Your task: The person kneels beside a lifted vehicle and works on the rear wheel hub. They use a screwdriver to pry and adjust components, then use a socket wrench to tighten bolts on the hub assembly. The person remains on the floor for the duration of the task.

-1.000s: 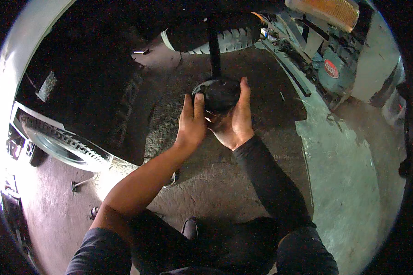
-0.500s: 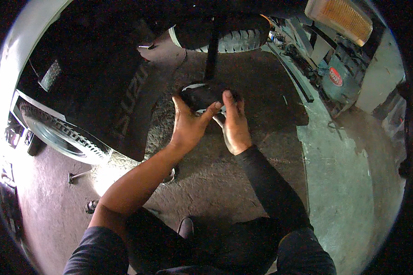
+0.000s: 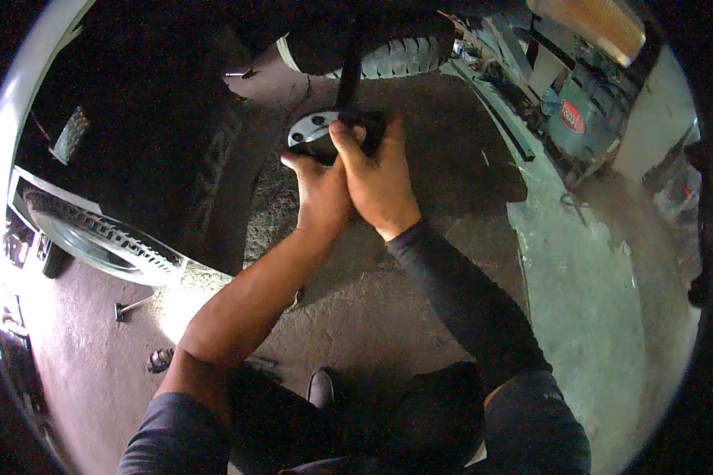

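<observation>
At the lower edge, a person's dark-clad legs [image 3: 293,412] spread apart, with one dark shoe [image 3: 320,388] on the floor [image 3: 348,332] between them. The left forearm is bare, while a dark sleeve [image 3: 467,301] covers the right one.

The two hands meet at the wrists and grip a round metal part [image 3: 310,129] between them, held up in front of the body. The left hand [image 3: 317,194] has its thumb along the near left edge; the right hand [image 3: 376,186] lays its thumb over the face and reaches its fingers around the right side (the other fingertips are hidden or lost in shadow). The part's pale face is tilted into view and shows dark holes.

Off to the left, a small dark ridged piece [image 3: 160,360] lies on the floor near the elbow, and a T-shaped metal tool [image 3: 123,311] lies farther on. Beyond them is a wheel [image 3: 95,229] with a treaded tyre, beside a bright glare.

To the right runs a pale green strip [image 3: 578,301] of floor. Past the hands, a dark bar [image 3: 350,75] rises toward another treaded tyre [image 3: 408,59]. An amber lamp [image 3: 598,24] sits at the upper right.
</observation>
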Demonstrator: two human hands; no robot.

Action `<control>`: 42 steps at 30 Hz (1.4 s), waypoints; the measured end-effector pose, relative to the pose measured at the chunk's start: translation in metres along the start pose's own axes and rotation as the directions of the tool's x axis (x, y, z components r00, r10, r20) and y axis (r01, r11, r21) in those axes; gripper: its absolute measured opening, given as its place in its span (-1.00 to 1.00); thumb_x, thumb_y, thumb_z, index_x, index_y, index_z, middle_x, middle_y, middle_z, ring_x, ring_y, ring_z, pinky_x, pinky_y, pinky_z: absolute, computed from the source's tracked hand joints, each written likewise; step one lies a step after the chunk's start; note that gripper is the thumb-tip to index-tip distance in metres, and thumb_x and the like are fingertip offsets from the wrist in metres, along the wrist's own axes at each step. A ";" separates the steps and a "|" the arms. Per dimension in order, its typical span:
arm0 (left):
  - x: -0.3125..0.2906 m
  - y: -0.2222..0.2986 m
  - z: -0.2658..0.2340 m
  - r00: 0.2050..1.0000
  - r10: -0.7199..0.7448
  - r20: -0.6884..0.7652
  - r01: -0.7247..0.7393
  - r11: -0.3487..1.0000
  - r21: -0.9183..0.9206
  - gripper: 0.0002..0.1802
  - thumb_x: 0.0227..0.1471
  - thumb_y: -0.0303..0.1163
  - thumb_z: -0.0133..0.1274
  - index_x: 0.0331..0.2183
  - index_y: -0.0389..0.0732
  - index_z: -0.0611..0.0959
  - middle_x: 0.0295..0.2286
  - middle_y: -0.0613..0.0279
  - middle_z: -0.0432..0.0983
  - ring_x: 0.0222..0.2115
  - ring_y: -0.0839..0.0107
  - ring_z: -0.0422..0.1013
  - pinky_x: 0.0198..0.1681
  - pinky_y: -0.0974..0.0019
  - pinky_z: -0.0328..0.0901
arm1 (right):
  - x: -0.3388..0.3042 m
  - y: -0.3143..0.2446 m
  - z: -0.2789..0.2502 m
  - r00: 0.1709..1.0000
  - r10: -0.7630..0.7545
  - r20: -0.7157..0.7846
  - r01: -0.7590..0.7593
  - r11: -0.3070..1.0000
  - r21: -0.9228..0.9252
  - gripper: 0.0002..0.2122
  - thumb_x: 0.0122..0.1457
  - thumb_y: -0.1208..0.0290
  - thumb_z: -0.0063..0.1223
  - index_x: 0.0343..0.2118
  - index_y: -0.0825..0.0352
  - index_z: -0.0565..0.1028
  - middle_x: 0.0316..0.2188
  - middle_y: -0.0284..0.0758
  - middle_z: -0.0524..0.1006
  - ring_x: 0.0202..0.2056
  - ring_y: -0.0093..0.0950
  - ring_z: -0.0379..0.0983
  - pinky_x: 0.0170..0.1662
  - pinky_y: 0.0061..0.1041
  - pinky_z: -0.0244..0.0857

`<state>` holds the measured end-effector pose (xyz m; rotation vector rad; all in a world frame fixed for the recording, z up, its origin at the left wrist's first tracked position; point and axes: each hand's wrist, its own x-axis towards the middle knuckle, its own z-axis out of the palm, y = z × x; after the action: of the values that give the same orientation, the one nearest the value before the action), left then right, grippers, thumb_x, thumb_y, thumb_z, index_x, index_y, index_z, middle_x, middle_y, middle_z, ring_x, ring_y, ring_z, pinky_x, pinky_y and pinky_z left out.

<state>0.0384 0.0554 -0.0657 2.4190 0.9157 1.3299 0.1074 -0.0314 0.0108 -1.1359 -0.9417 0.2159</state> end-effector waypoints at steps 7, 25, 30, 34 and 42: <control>-0.016 0.022 0.015 0.898 -0.310 0.313 0.439 0.698 -0.566 0.35 0.11 0.23 0.25 0.20 -0.72 -0.18 0.10 -0.28 0.38 0.12 0.08 0.37 0.18 0.21 0.26 | -0.014 0.023 -0.036 1.000 -0.008 0.002 0.008 0.991 0.130 -0.44 0.17 0.25 0.43 0.07 0.45 0.37 -0.15 -0.26 0.60 -0.15 -0.48 0.53 -0.05 -0.44 0.40; -0.020 0.084 0.081 0.962 -0.126 0.241 0.236 0.829 -0.508 -0.16 0.38 0.06 -0.27 0.28 -0.53 0.04 0.19 -0.28 0.15 0.21 -0.07 0.13 0.34 -0.01 -0.05 | 0.013 0.016 -0.121 0.985 0.048 -0.168 -0.030 0.994 0.108 -0.27 -0.04 0.10 0.57 0.01 0.54 0.39 -0.14 -0.15 0.60 -0.14 -0.36 0.54 -0.03 -0.36 0.42; -0.017 0.048 0.033 0.909 -0.286 0.302 0.415 0.578 -0.703 -0.36 0.50 -0.01 -0.32 0.31 -0.32 0.31 0.15 -0.01 0.37 0.13 0.23 0.34 0.32 0.12 0.15 | -0.007 0.021 -0.095 0.981 -0.057 -0.187 0.034 0.991 -0.126 -0.32 0.02 -0.01 0.46 -0.08 0.51 0.38 -0.13 0.07 0.46 -0.05 0.04 0.42 0.04 -0.07 0.33; -0.007 0.029 -0.007 0.939 -0.199 0.281 0.342 0.626 -0.700 -0.41 0.48 0.00 -0.29 0.28 -0.21 0.37 0.14 -0.03 0.40 0.12 0.17 0.35 0.28 0.04 0.19 | -0.026 0.034 -0.061 0.988 -0.084 -0.130 0.072 0.993 -0.094 -0.24 0.14 -0.03 0.33 0.11 0.58 0.29 -0.01 0.19 0.38 0.04 0.15 0.39 0.14 -0.01 0.32; -0.015 0.007 -0.045 0.928 -0.276 0.251 0.372 0.748 -0.550 -0.37 0.45 -0.12 -0.09 0.32 -0.32 0.24 0.14 0.03 0.43 0.07 0.25 0.43 0.16 0.19 0.34 | -0.037 0.052 -0.021 0.988 -0.044 -0.149 0.039 0.999 -0.036 -0.40 0.30 -0.04 0.14 0.09 0.47 0.34 -0.06 0.19 0.49 -0.08 0.15 0.53 -0.06 -0.04 0.46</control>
<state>-0.0018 0.0363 -0.0472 1.7522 0.7005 1.0697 0.1156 -0.0444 -0.0545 -1.1452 -0.8371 0.0797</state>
